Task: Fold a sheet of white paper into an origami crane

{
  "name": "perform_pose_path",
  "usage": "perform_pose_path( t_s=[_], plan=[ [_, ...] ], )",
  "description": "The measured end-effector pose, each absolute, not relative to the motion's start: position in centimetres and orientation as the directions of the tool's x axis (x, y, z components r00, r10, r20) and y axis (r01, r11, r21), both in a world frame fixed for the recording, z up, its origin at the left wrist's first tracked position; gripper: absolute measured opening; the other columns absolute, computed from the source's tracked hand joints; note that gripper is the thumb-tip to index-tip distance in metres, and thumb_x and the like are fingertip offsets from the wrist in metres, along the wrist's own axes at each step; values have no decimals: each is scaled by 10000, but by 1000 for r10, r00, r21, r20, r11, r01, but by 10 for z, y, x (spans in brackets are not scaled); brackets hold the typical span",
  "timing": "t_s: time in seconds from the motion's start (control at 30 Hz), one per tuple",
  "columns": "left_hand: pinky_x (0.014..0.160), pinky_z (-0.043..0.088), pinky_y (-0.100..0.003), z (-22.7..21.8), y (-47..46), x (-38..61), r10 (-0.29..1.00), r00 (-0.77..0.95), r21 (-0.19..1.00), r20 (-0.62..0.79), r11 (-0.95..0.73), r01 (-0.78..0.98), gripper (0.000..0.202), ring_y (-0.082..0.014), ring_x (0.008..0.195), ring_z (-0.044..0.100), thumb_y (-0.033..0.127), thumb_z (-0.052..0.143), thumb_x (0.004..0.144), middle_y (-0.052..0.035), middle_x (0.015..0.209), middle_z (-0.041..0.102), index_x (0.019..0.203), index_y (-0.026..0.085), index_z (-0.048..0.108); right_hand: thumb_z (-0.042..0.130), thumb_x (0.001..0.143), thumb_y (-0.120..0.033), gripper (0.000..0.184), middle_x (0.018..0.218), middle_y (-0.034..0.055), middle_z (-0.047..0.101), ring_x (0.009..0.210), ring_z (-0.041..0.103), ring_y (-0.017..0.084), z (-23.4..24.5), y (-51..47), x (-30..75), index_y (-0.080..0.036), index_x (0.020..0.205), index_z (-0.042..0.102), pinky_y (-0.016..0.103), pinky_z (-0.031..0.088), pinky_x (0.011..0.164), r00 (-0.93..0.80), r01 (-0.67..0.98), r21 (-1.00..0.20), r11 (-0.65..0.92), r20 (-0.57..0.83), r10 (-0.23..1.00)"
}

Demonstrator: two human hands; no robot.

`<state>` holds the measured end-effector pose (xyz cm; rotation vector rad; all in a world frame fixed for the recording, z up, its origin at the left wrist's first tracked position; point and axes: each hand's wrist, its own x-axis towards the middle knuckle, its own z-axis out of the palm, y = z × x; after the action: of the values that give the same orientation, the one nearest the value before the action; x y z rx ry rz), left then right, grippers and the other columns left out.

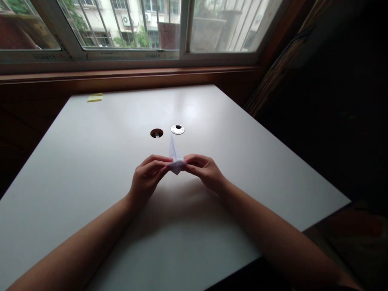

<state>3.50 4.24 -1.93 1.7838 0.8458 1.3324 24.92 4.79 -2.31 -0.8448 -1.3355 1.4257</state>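
Observation:
A small folded piece of white paper (175, 158) is held just above the white table (91, 153), with a narrow point sticking up and away from me. My left hand (148, 176) pinches its left side between thumb and fingers. On the other side, my right hand (203, 169) pinches the paper the same way. Both hands are closed on the paper near the table's middle.
A round cable hole (157, 133) and a loose silver grommet ring (177, 129) lie just beyond the paper. A yellow sticky-note pad (95, 97) sits at the far left corner. A window and wooden sill run behind the table; the right side is dark.

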Motion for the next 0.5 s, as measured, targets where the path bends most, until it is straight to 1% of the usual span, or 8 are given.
perform_pose_path(
  t_s=[0.1,0.2,0.37,0.5],
  plan=[
    [807,549,-300,-21,43,36,854,224,861,469,-499,102,72,-182,920,655,217,663,880,-74,993,669,907,200,727,803,724,-428,315,851,57,722,811,678,178,-25,50,248,-157,858,717,352,562,807,-261,-167,-986,27,70,963],
    [797,553,-295,-23,44,37,868,229,875,441,-473,107,73,-179,905,651,237,670,875,-76,980,664,895,190,722,801,717,-458,351,805,49,715,769,685,177,-27,51,247,-150,849,698,344,568,771,-259,-147,-989,-9,29,965],
    [834,569,-314,-23,44,40,880,238,901,412,-433,39,85,-175,903,647,250,684,859,-80,976,639,865,167,699,783,751,-441,335,771,27,688,730,685,162,-31,51,244,-158,838,626,308,557,719,-257,-147,-989,1,39,966],
    [847,582,-320,-24,44,41,889,214,908,406,-419,21,102,-169,913,635,257,708,834,-71,991,607,819,167,663,756,781,-449,337,764,20,670,730,685,166,-31,49,242,-169,835,577,307,548,709,-254,-114,-993,16,45,966]
  ],
)
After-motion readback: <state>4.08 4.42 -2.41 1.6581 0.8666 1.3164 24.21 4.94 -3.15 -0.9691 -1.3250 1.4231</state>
